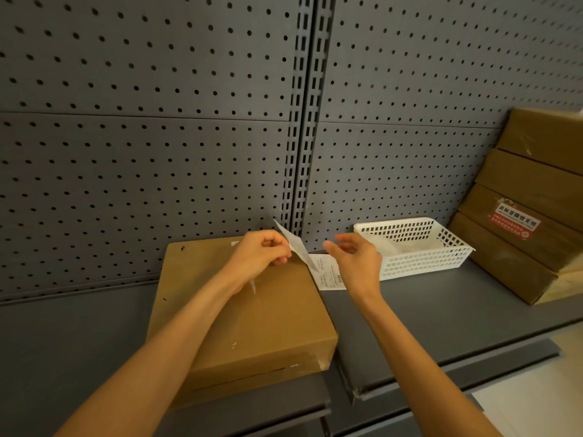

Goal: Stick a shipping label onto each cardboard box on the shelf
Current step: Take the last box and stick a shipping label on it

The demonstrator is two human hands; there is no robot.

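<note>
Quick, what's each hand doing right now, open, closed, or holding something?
Left hand: pinches the peeling strip of the shipping label above the cardboard box.
Right hand: fingers loosely curled; the printed label sheet sits behind it, grip cannot be told.

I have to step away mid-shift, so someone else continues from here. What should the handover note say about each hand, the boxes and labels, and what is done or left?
Left hand: pinches a thin strip of backing paper above the near cardboard box.
Right hand: fingers loosely curled; whether it holds the printed shipping label beneath it is unclear.
Label is off the box's right edge, not stuck yet.
White basket sits right of the box and holds paper sheets.
Stack of cardboard boxes leans far right; one bears a red sticker, no shipping label visible.
Left: stick this label, then label the stack.
</note>
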